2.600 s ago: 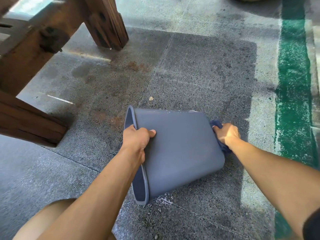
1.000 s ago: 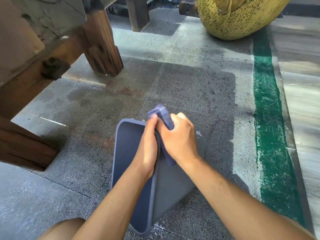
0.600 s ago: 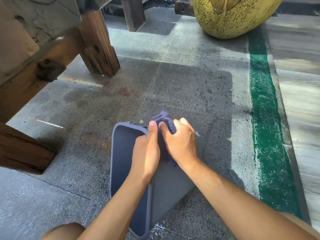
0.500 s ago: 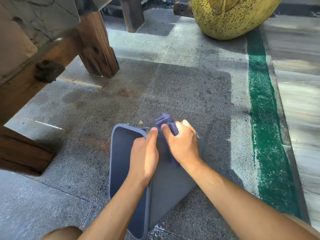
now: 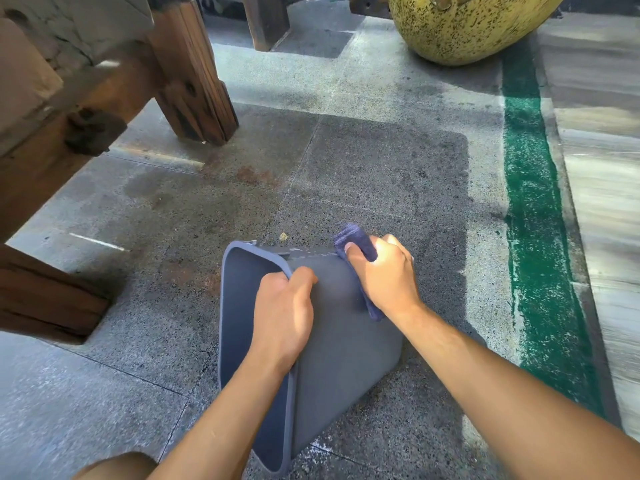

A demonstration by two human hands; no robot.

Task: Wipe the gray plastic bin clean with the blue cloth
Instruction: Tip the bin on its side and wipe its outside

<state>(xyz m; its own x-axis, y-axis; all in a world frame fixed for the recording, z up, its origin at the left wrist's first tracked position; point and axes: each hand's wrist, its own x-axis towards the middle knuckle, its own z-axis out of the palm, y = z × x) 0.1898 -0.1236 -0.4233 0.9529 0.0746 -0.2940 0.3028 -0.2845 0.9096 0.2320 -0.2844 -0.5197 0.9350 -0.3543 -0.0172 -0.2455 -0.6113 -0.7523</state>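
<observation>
The gray plastic bin (image 5: 343,355) lies tipped on its side on the stone floor, its open mouth facing left. My left hand (image 5: 282,315) grips the bin's upper rim, fingers curled over the edge. My right hand (image 5: 384,273) presses the folded blue cloth (image 5: 356,239) against the bin's outer wall near its far top edge. One end of the cloth sticks out past my fingers, the other trails below my wrist. Pale streaks mark the wall's far edge beside the cloth.
A heavy wooden bench frame with thick legs (image 5: 188,81) stands at the left and back left. A large speckled yellow pot (image 5: 464,26) sits at the back. A green painted stripe (image 5: 533,220) runs along the floor on the right. My knee (image 5: 117,467) shows at the bottom edge.
My right hand with the cloth came up from the bin's base to its upper wall, then slid right along the far edge. My left hand shifted its hold lower on the rim.
</observation>
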